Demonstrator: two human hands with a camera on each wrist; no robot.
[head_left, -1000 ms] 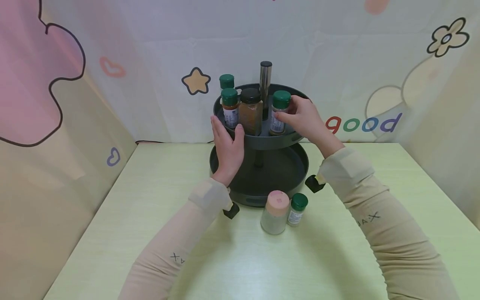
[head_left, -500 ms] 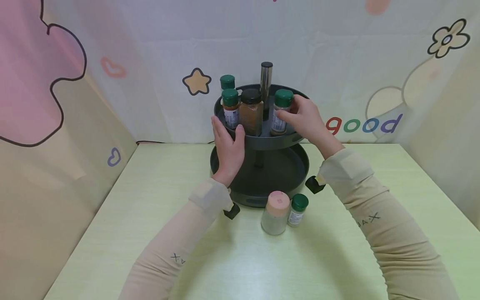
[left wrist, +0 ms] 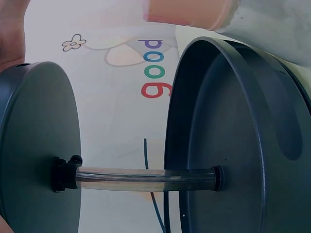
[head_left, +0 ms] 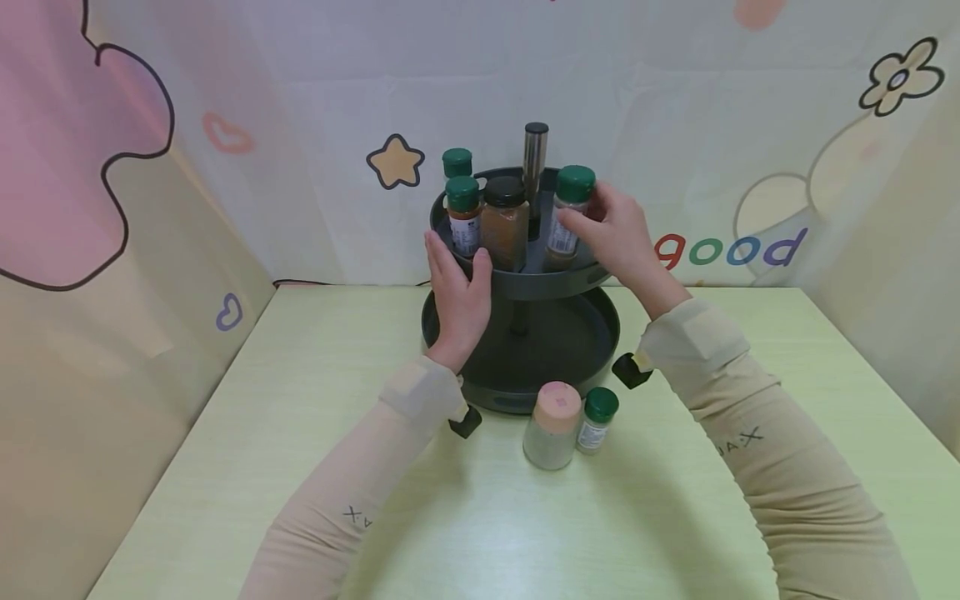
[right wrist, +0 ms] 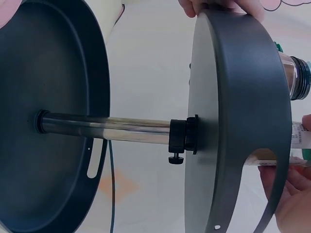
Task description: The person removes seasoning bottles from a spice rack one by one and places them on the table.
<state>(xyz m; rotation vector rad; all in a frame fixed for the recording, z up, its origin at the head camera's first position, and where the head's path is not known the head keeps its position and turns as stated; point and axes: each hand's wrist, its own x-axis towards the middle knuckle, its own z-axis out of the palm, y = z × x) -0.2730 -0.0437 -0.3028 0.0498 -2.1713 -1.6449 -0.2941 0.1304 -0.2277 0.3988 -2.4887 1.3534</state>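
Observation:
My right hand (head_left: 618, 233) pinches a spice jar (head_left: 563, 233) with a green cap between thumb and fingers, over the right part of the upper tray (head_left: 525, 286) of a dark two-tier turntable. The jar leans a little to the right; in the right wrist view its label shows past the tray's rim. Against the tray's left front side rests my left hand (head_left: 459, 300), fingers straight and thumb spread. Just behind it stand a black-capped jar of brown spice (head_left: 504, 229) and a green-capped jar (head_left: 464, 225), with another green-capped jar (head_left: 457, 162) farther back.
On the table before the turntable stand a pink-capped glass jar (head_left: 551, 437) and a small green-capped jar (head_left: 592, 432), side by side. The lower tray (head_left: 517, 367) has a raised rim. A metal post (head_left: 534, 158) rises through the upper tray. A printed cloth hangs behind.
The green-capped jar in my right hand has moved slightly up and to the right and now tilts. My left hand has stayed at the upper tray's side.

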